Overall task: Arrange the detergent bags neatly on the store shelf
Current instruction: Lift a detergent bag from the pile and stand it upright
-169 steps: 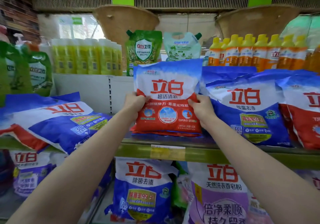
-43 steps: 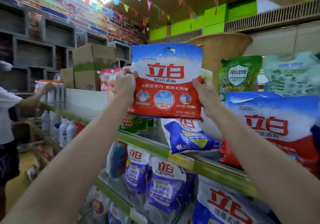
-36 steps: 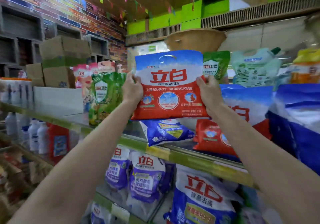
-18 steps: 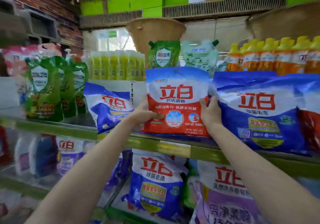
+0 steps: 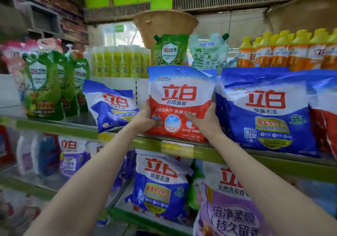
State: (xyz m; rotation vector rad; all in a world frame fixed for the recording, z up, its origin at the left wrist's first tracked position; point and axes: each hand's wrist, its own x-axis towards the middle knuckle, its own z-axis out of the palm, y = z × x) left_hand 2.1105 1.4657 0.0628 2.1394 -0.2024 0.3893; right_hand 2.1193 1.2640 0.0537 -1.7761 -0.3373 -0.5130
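Store aisle, green-edged shelf [image 5: 127,141] at chest height, bottles and pouches along the back. Red-and-white detergent bag [image 5: 179,97] stands upright, long axis vertical, bottom edge on or just at the shelf lip; can't tell if weight is fully down. Left hand [image 5: 145,119] clamps its lower left edge, right hand [image 5: 206,121] its lower right, fingers curled onto the front face, both closed on the bag. It sits straight ahead of both hands, neither hand clearly nearer. Slot is between 1 tilted blue bag [image 5: 111,106] on the left, with a gap, and 1 large blue bag [image 5: 266,112] on the right, touching or nearly so. Count on this shelf level: 1 red-and-white bag in hand, 2 blue, plus 1 partly cut-off red bag [image 5: 326,126] far right. Likely next: push back and square it.
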